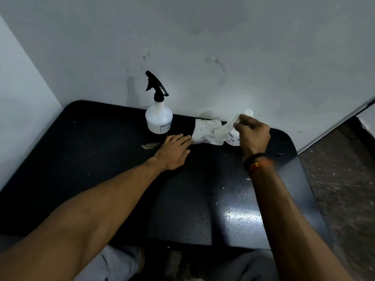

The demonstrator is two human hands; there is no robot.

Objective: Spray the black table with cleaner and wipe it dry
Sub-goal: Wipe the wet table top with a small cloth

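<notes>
A white spray bottle (158, 118) with a black trigger head stands upright at the back of the black table (91, 159), against the wall. A crumpled white cloth (205, 130) lies to its right. My left hand (174, 151) lies flat on the table with straight fingers, its fingertips touching the cloth's left edge. My right hand (252, 134) pinches a raised corner of the cloth and lifts it. A second white bottle (232, 136) stands behind my right hand, mostly hidden by it and the cloth.
Droplets and specks glint on the table's right front part (239, 216). A pale brownish smear (151, 146) marks the surface left of my left hand. White walls (203, 47) close in the back and left. Speckled floor (345, 189) lies to the right.
</notes>
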